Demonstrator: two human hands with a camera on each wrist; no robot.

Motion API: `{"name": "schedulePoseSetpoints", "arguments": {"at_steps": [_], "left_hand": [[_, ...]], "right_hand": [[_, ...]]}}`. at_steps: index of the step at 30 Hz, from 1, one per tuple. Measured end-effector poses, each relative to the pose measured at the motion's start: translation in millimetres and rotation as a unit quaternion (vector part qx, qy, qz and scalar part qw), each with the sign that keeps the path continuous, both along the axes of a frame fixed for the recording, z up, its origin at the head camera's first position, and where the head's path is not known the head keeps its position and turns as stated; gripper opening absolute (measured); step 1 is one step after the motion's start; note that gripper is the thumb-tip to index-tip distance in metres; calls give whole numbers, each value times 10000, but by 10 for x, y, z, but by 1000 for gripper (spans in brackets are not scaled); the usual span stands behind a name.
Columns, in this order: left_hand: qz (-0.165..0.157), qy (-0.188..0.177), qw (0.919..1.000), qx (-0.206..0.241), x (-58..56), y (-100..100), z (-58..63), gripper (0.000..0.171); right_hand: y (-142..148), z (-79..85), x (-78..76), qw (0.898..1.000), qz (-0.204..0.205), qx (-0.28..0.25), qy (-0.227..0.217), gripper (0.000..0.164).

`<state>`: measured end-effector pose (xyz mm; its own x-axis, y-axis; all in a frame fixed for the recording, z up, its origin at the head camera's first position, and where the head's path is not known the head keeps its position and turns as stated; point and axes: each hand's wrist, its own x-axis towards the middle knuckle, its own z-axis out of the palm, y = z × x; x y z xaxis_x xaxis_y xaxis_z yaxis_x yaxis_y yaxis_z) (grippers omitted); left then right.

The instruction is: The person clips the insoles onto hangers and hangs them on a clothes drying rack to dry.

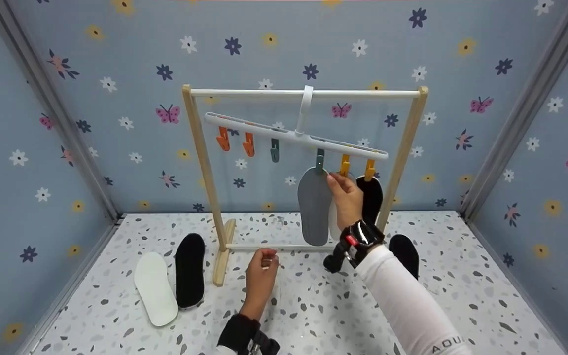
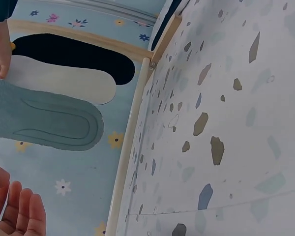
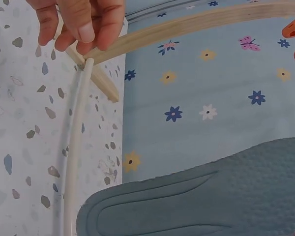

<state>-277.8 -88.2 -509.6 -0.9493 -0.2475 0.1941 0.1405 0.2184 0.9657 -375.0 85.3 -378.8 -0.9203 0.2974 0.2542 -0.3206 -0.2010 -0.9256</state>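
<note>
A grey insole point(image 1: 313, 209) hangs upright from a grey-green clip point(image 1: 320, 161) on the white hanger point(image 1: 264, 129). My right hand point(image 1: 349, 199) pinches its upper right edge, just below the clip. Behind that hand hangs a white insole point(image 2: 83, 83), mostly hidden in the head view. A black insole point(image 1: 370, 197) hangs from the rightmost yellow clip point(image 1: 370, 170). Low in front of the rack, my left hand point(image 1: 262, 276) has loosely curled fingers and holds nothing. The grey insole's grooved heel shows in both wrist views.
A wooden rack point(image 1: 204, 172) carries the hanger, which tilts down to the right. Two orange clips point(image 1: 249, 144) and another grey-green clip point(image 1: 274, 150) hang bare. On the speckled table point(image 1: 303, 315) lie a white insole point(image 1: 156, 291), a black insole point(image 1: 190, 271) and another black insole point(image 1: 404, 254).
</note>
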Motion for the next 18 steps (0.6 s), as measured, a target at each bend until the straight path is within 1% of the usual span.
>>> {"name": "schedulePoseSetpoints", "arguments": {"at_steps": [8, 12, 18], "left_hand": [[22, 35, 10000, -38, 42, -26, -33, 12], [-12, 36, 10000, -12, 71, -38, -44, 12], [-4, 39, 10000, -25, 98, -58, -68, 12]], "right_hand": [[94, -219, 7, 9999, -97, 68, -125, 26], [129, -320, 16, 9997, -84, -40, -235, 26], [192, -488, 33, 9995, 3, -169, -279, 23]]}}
